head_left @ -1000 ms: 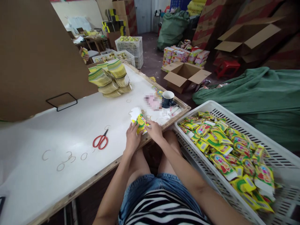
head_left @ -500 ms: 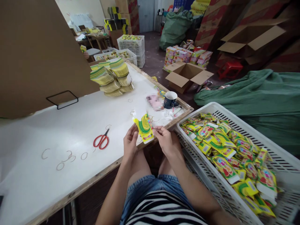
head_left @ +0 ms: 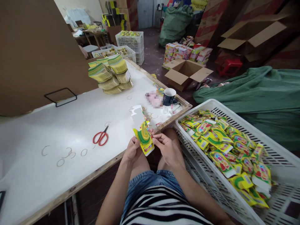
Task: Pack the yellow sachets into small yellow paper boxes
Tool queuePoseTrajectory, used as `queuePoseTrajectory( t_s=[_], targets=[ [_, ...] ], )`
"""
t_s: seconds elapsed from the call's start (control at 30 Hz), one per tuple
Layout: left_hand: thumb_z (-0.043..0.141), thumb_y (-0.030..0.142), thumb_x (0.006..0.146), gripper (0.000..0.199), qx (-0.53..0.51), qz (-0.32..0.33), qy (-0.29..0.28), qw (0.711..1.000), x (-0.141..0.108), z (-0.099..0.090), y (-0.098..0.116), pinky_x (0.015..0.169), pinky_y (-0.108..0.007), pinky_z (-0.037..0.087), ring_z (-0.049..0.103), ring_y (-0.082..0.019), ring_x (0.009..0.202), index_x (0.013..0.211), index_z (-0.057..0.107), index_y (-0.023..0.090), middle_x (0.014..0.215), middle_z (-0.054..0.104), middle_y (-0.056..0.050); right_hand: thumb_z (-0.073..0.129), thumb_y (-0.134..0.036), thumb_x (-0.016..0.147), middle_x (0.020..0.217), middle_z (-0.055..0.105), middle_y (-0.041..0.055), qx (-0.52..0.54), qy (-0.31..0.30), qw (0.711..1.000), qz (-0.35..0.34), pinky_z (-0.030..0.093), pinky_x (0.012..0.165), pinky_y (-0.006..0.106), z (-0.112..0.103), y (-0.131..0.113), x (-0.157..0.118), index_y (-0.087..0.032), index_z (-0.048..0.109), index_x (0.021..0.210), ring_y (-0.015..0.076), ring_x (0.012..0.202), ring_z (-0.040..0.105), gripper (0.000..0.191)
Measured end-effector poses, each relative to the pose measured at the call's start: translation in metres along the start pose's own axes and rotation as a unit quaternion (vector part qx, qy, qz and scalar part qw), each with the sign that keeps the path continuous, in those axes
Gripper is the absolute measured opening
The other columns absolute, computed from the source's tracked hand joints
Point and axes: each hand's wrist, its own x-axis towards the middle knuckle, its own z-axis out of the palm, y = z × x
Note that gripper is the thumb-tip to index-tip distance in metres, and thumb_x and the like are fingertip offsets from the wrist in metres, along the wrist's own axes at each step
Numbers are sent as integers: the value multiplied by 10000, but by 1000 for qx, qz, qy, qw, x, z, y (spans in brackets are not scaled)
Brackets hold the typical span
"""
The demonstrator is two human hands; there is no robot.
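Note:
A yellow-green printed carton (head_left: 144, 138) is held over my lap at the table's front edge. My left hand (head_left: 133, 149) pinches its left side, fingers closed. On its right edge, the fingers of my right hand (head_left: 165, 147) are closed in a pinch. A white flap (head_left: 137, 116) stands up behind the printed face. Red-handled scissors (head_left: 100, 137) lie on the white table (head_left: 82, 125) to the left. Thin rubber bands (head_left: 83, 152) are scattered around them.
A white crate (head_left: 211, 103) of yellow-green packets is on my right. Bundled flat cartons (head_left: 111, 73) stand at the table's far side. A dark mug (head_left: 169, 96) sits near the right corner, and an open cardboard box (head_left: 187, 73) is on the floor.
The carton has moved slightly down towards my lap, and its white flap now shows upright behind it. Both hands have kept their hold. The view has shifted a little.

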Motion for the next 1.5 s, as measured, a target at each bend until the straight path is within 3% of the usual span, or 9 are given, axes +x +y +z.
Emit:
queuePoseTrajectory(
  t_s=[0.3,0.57,0.7,0.87,1.03,1.13,1.3,1.4,1.5],
  targets=[
    [839,620,584,537,74,35,112,990,4,7,-11,750,-393,590,735,-294,888,813,672,165,863,773,-105,693,-463,818,750,699,25,-110,-7,992,-58,544,669,296,3,-7,-18,-199,657,789,190,707,650,268],
    [781,356,751,717,195,125,182,956,-11,19,-11,718,-280,566,733,-191,818,1314,349,256,906,728,-14,629,-449,864,696,662,20,-215,54,969,-110,501,596,277,0,-7,-22,-210,620,776,181,648,603,255],
    [730,313,812,733,201,112,117,966,-20,19,-7,772,-301,575,736,-191,863,1377,263,283,980,724,-33,639,-391,869,832,704,45,-219,-3,968,-125,528,650,291,-8,-17,-18,-202,665,925,187,708,642,199],
    [742,311,819,689,189,66,20,979,-25,14,2,844,-343,573,722,-230,965,1390,359,260,1078,729,-92,616,-354,904,1051,711,73,-158,-95,972,-145,563,744,302,-18,-35,-9,-227,566,1298,193,873,688,417],
    [782,258,785,471,164,10,-42,986,-31,12,10,782,-314,582,728,-216,883,1164,503,246,1000,741,-58,580,-387,933,860,679,26,-193,-183,955,-134,526,665,263,-29,-45,-3,-200,649,1111,164,754,646,268],
    [772,250,797,426,153,-11,-62,986,-33,13,8,752,-299,583,730,-206,843,1121,494,245,979,738,-53,558,-405,946,799,657,20,-230,-181,946,-141,496,637,260,-33,-47,-1,-192,670,919,160,720,612,241],
    [765,269,807,822,151,-22,-60,986,-32,12,4,777,-350,595,739,-240,890,1450,255,308,1052,734,-86,598,-402,932,855,678,29,-208,-128,955,-167,518,714,285,-32,-37,0,-207,665,948,176,788,645,206],
    [776,302,791,686,159,-23,-51,986,-30,10,2,792,-346,593,732,-250,920,1379,424,266,1063,732,-98,634,-430,913,970,700,44,-177,-97,966,-158,545,766,309,-33,-35,0,-240,617,1182,193,868,676,330],
    [778,307,779,559,190,-12,-21,981,-30,9,1,774,-331,590,725,-247,912,1279,536,245,1067,732,-90,558,-459,956,1072,697,76,-212,-102,953,-189,524,884,357,-37,-42,0,-234,698,1123,224,1024,651,313]
  ],
)
